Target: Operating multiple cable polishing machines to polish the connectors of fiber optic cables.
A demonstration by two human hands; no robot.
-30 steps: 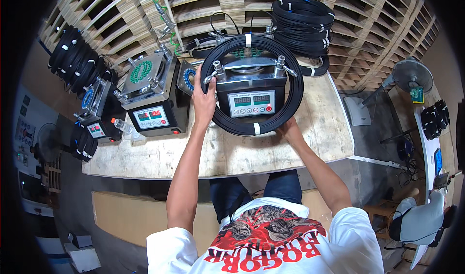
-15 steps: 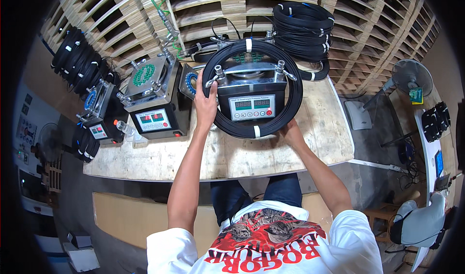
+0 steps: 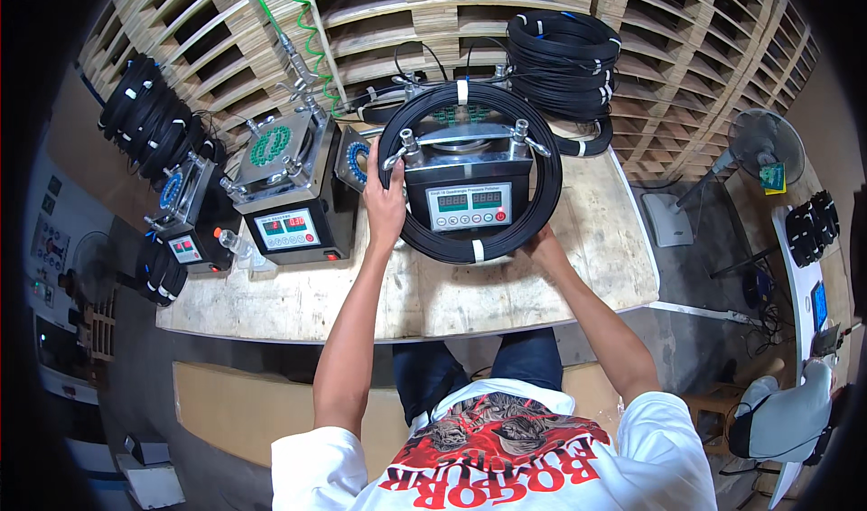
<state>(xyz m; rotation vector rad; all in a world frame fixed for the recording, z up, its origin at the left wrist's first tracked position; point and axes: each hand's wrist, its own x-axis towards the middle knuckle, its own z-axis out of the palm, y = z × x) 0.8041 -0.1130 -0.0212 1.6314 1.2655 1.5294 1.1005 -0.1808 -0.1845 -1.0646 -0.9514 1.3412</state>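
Observation:
A large coil of black cable, bound with white ties at top and bottom, is held up in front of me. My left hand is closed on its left side, fingers along the ring. At the lower right my right hand grips the same coil, its fingers mostly hidden behind the cable. Through the ring shows a polishing machine with a metal clamp plate, corner posts and a front display panel.
Two similar machines, one larger and one smaller, stand to the left with a plastic bottle between them. Black cable coils are stacked at the back right and far left. A fan and a seated person are at right.
The whole view has shifted slightly. Both hands keep their hold on the coil, which stays in nearly the same place before the machine.

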